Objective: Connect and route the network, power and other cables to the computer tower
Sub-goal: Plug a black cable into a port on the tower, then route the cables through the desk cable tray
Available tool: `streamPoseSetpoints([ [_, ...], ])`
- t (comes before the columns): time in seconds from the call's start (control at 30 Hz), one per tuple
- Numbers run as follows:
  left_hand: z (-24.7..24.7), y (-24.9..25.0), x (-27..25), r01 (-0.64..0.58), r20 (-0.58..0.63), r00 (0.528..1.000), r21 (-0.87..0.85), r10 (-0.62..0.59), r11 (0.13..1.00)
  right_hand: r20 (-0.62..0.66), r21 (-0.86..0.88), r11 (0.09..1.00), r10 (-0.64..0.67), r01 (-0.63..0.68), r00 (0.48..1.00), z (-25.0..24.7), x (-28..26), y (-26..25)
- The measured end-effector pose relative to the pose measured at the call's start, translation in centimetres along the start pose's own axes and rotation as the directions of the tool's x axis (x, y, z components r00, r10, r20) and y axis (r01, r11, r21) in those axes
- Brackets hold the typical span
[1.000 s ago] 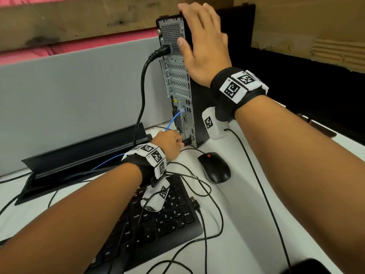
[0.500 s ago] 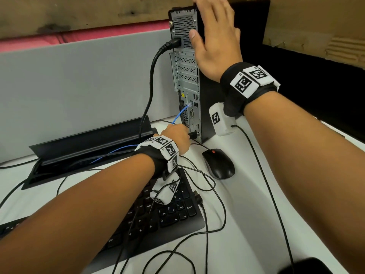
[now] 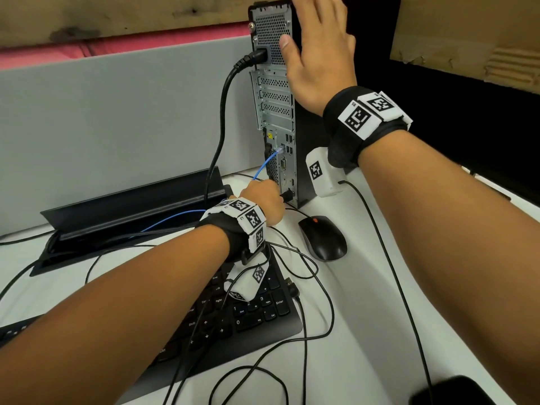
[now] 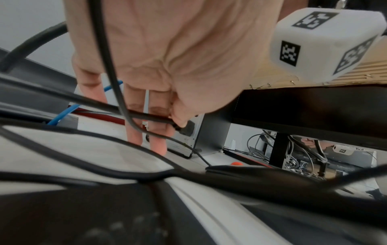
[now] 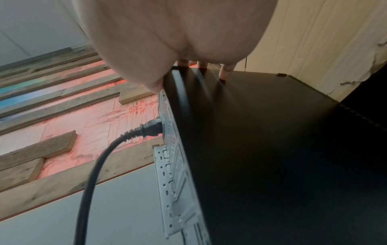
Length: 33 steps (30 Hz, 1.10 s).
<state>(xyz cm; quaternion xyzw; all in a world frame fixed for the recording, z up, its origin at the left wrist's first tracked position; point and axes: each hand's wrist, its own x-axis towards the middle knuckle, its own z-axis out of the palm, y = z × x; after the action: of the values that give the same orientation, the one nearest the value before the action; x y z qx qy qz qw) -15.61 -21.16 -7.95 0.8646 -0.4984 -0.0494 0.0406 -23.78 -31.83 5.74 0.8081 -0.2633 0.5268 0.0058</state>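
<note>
The black computer tower stands upright on the white desk, its metal rear panel facing me. A thick black power cable is plugged in near the top, also seen as the power plug. A blue network cable runs into a port lower down. My left hand pinches a black cable plug at a port near the panel's bottom edge. My right hand lies flat with straight fingers against the tower's upper side, thumb on the rear edge.
A black mouse sits right of my left hand. A black keyboard lies under my left wrist amid several loose thin black cables. An open black cable tray sits left of the tower before a grey partition.
The view has shifted so the tower and hands sit further right and higher in frame. Both hands keep their places on the tower and on the plug.
</note>
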Motion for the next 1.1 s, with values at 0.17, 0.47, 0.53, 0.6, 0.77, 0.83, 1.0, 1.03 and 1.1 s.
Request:
streamPoseSetpoints([
  [0.17, 0.5, -0.2, -0.1, -0.012, -0.072, 0.997, -0.028, 0.01, 1.0, 0.003, -0.015, 1.0, 0.015, -0.015, 1.0, 0.1, 0.1, -0.1],
  [0.47, 0.1, -0.1, 0.3, -0.001, -0.074, 0.997, -0.15, -0.01, 0.989, -0.004, 0.027, 0.999, 0.032, -0.032, 0.999, 0.1, 0.2, -0.2],
  [0.53, 0.0, -0.2, 0.6, -0.001, -0.079, 0.997, -0.128, -0.01, 0.992, -0.003, 0.027, 0.999, 0.029, -0.029, 1.0, 0.1, 0.3, -0.2],
  [0.6, -0.1, -0.1, 1.0, 0.011, -0.048, 0.999, -0.104, -0.016, 0.995, 0.002, 0.026, 0.999, 0.025, -0.025, 1.0, 0.0, 0.3, -0.3],
  [0.77, -0.2, -0.5, 0.5, -0.048, -0.045, 0.998, -0.081, 0.045, 0.996, -0.021, 0.077, 0.997, -0.006, 0.007, 1.0, -0.1, 0.2, -0.2],
  [0.83, -1.2, -0.7, -0.7, -0.091, -0.094, 0.992, -0.049, 0.086, 0.995, 0.0, 0.12, 0.993, -0.014, 0.014, 1.0, 0.0, 0.0, -0.2],
  [1.0, -5.8, -3.1, -4.6, -0.21, -0.297, 0.94, -0.121, 0.166, 0.97, 0.017, 0.175, 0.984, 0.03, -0.033, 0.999, -0.1, -1.3, -0.6],
  [1.03, -6.7, -4.0, -5.4, -0.224, -0.329, 0.93, -0.158, 0.163, 0.962, -0.022, 0.189, 0.981, 0.049, -0.044, 0.999, -0.3, -1.9, -0.9],
  [1.1, -7.9, -6.6, -7.4, -0.205, -0.374, 0.921, -0.235, 0.106, 0.95, -0.131, 0.194, 0.981, 0.041, -0.015, 0.991, -0.9, -3.9, -2.2],
])
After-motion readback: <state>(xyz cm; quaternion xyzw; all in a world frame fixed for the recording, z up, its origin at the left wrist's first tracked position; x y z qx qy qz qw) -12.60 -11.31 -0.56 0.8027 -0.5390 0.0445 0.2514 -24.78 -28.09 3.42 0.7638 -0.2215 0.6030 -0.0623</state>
